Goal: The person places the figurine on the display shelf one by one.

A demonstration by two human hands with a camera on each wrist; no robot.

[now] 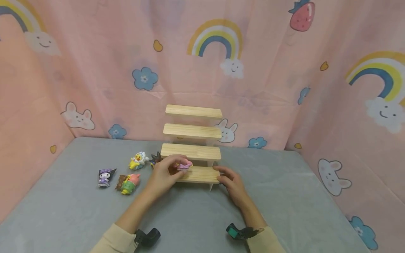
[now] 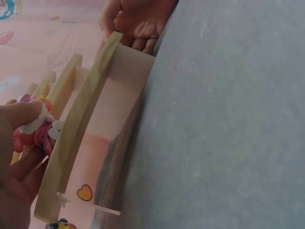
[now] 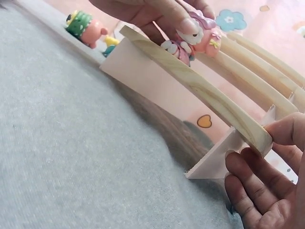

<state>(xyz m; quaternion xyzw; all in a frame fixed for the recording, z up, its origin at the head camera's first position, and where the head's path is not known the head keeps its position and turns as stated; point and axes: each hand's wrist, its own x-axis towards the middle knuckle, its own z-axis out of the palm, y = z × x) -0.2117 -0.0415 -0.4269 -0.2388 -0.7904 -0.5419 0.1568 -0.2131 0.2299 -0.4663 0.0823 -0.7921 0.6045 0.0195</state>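
A small pink figurine [image 1: 186,164] with a lilac bow is pinched between the thumb and fingers of my left hand [image 1: 165,173]. It is at the lowest board [image 1: 202,175] of a stepped wooden display stand [image 1: 191,151], seemingly upright. In the right wrist view the figurine [image 3: 208,39] shows its white face, and its base meets the board's top. My right hand [image 1: 233,183] grips the right end of that same board, thumb above and fingers beneath. Part of the figurine is hidden behind my left fingers.
Left of the stand lie a purple-and-black figurine [image 1: 104,177], a yellow-and-white one [image 1: 138,161] and a green-and-pink one [image 1: 129,184] with a brown piece beside it. A dark-eared figurine [image 1: 155,158] is partly behind my left hand. Pink curtains [image 1: 262,105] surround the grey table [image 1: 284,196].
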